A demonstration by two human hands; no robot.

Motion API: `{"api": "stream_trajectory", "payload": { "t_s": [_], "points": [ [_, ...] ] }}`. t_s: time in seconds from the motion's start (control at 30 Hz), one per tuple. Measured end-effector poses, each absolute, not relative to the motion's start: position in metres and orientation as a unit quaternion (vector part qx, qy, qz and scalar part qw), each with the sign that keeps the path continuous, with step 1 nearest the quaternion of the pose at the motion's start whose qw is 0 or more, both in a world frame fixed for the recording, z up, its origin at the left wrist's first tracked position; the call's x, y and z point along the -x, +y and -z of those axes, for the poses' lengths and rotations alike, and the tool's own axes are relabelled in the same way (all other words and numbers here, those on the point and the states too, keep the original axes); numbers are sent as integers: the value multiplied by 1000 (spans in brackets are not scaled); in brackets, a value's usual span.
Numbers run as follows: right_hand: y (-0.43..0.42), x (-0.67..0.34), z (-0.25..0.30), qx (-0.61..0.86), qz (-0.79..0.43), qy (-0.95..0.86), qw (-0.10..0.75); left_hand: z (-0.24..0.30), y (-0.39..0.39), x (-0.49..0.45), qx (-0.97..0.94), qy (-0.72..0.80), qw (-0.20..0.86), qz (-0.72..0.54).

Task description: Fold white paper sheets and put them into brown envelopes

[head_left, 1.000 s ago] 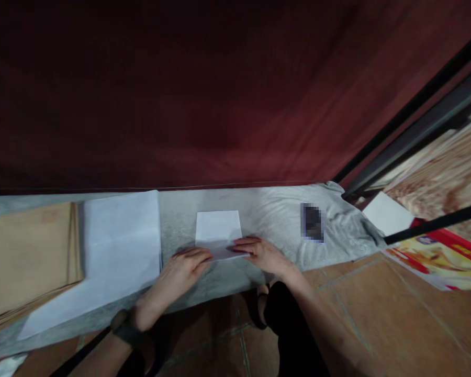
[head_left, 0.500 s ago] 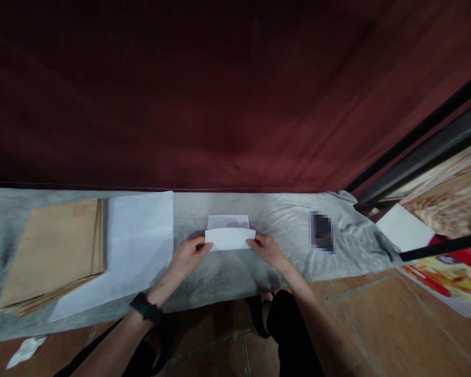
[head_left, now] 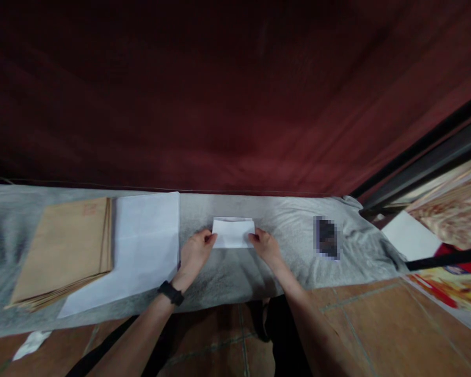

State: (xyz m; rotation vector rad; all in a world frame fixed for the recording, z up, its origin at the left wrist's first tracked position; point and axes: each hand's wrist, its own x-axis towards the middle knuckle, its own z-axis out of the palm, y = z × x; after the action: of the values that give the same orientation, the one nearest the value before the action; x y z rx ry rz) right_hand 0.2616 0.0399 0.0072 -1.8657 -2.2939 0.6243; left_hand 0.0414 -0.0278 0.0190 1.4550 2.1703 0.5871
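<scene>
Dark red cloth [head_left: 220, 104] fills the background as one broad sheet. Below it runs one tabletop [head_left: 227, 283] draped in grey fabric, above a tiled floor [head_left: 365, 314]. To the left lies large white paper [head_left: 145, 246], partly covered by one stack of brown envelopes [head_left: 66, 246], too tight to count. To the right, one black bar [head_left: 447, 257] crosses before one red-and-yellow package [head_left: 455, 293]. Two hands, left [head_left: 196, 251] and right [head_left: 267, 246], stay apart, each pinching one end of a single folded white paper [head_left: 233, 234] at the tabletop's middle. One pixelated dark object [head_left: 327, 237] sits further right; one white scrap [head_left: 32, 344] lies on the floor, lower left.
</scene>
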Motion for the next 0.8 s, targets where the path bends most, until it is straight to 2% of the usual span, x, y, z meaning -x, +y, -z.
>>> {"api": "stream_trajectory", "payload": {
  "t_s": [0.2,0.37,0.43,0.53,0.63,0.7,0.8],
  "points": [
    [41,-258,-6,635,-200,-744,52,-24,-25,-47,-519,811,208,-174],
    [47,-262,-1,620,-295,-714,140,-17,-21,-43,-504,799,238,-224],
    [52,-266,0,589,-348,-707,179,-15,-22,-39,-492,768,293,-286],
    [57,-273,-3,543,-401,-707,211,-11,-25,-30,-456,664,437,-401],
    [57,-284,-7,465,-522,-662,269,-8,-28,-23,-434,571,545,-435],
    [55,-291,-8,426,-588,-631,273,-6,-28,-21,-436,566,547,-437],
    [52,-295,-10,412,-608,-633,245,-9,-29,-24,-446,592,478,-472]
  ]
}}
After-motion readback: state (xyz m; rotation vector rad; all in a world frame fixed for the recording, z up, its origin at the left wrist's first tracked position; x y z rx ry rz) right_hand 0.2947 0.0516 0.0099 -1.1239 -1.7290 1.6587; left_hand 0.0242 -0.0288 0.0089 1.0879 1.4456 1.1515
